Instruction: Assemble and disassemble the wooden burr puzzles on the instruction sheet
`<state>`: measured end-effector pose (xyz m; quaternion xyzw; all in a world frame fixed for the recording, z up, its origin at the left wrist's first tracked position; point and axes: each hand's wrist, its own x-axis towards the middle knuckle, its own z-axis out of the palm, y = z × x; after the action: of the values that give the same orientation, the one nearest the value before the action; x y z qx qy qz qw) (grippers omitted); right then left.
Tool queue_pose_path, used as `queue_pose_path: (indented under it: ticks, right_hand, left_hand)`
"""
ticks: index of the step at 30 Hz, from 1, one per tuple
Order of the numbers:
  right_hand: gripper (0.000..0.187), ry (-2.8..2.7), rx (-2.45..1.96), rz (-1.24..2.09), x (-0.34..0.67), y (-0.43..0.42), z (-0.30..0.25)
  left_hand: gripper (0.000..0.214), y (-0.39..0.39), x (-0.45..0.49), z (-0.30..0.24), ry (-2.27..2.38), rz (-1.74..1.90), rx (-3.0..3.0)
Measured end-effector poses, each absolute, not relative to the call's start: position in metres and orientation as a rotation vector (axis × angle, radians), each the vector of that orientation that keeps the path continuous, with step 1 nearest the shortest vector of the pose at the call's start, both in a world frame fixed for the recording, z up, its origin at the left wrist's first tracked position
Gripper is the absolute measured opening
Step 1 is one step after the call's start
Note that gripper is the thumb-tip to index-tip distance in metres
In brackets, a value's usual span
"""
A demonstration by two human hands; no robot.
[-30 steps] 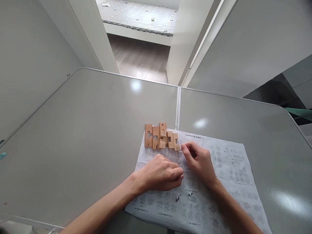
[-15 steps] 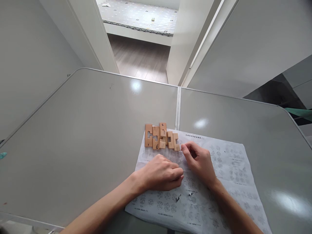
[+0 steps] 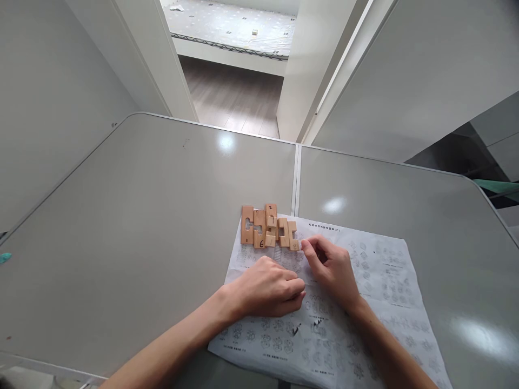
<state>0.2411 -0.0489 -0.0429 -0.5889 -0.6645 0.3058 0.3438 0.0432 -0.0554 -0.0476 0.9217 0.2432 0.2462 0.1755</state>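
Observation:
Notched wooden puzzle pieces lie side by side in a row on a printed paper sheet (image 3: 389, 319). At the left end is a piece marked 1 (image 3: 246, 237), beside one marked 6 (image 3: 259, 217). A piece marked 2 (image 3: 270, 209) has a smaller piece on or against its lower part. Two shorter pieces, a middle one (image 3: 283, 229) and an end one (image 3: 293, 245), finish the row. My left hand (image 3: 270, 289) rests closed on the sheet below them, its fingers curled under. My right hand (image 3: 330, 270) is closed, thumb and forefinger together, right beside the end piece; contact is unclear.
The sheet carries rows of small line diagrams and hangs over the front edge of the grey table (image 3: 162, 227). A metal seam (image 3: 297, 178) divides the tabletop. Beyond the far edge are white walls, a doorway and a bed (image 3: 231, 27).

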Motion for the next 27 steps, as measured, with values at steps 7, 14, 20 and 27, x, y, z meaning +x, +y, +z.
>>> queue_pose_path:
  ticks: [7,14,20,27]
  right_hand:
    - [0.034,-1.730,-1.531,0.790,0.2420,-0.0498,-0.0431]
    - [0.034,-1.728,-1.544,0.790,0.2422,-0.0493,-0.0432]
    - [0.034,-1.734,-1.542,0.781,0.2420,-0.0496,-0.0418]
    - [0.034,-1.734,-1.540,0.778,0.2416,-0.0497,-0.0406]
  left_hand:
    - [0.035,-0.0545,0.0431,-0.0485,0.683,0.694,2.619]
    - [0.035,-0.0551,0.0434,-0.0482,0.688,0.702,2.613]
    - [0.036,-0.0552,0.0435,-0.0471,0.672,0.715,2.616]
    - [0.040,-0.0499,0.0405,-0.0412,0.736,0.991,2.655]
